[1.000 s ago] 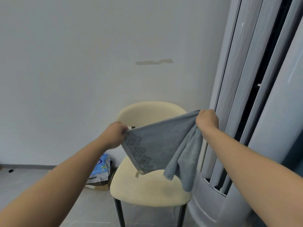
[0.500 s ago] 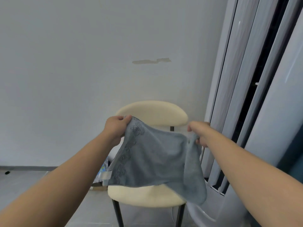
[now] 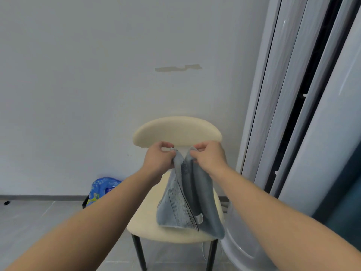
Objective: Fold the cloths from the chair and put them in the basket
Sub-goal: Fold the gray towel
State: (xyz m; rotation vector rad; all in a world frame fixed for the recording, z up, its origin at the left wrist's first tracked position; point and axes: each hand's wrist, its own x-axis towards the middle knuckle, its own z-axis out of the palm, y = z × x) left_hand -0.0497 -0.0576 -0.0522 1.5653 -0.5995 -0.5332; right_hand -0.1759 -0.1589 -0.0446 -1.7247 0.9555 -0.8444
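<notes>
Two bare forearms reach forward from the bottom of the view toward a cream chair (image 3: pixel 176 133) with black legs, which stands against a pale wall (image 3: pixel 97 85). The left hand (image 3: pixel 159 158) and the right hand (image 3: pixel 210 156) are held close together in front of the chair's backrest, each with fingers and thumb curled and pinching a top corner of a blue-grey cloth (image 3: pixel 187 204). The two pinched corners are near each other but apart, with a narrow gap between them. The cloth hangs straight down from the hands, doubled over on itself, its long axis vertical. It widens toward the bottom, and its lower edge reaches down in front of the chair seat; whether it touches the seat is unclear. A patterned band runs down its left layer. A blue plastic bag (image 3: pixel 102 189) sits on the floor by the wall, left of the chair. Tall grey vertical panels (image 3: pixel 293 114) stand on the right.
</notes>
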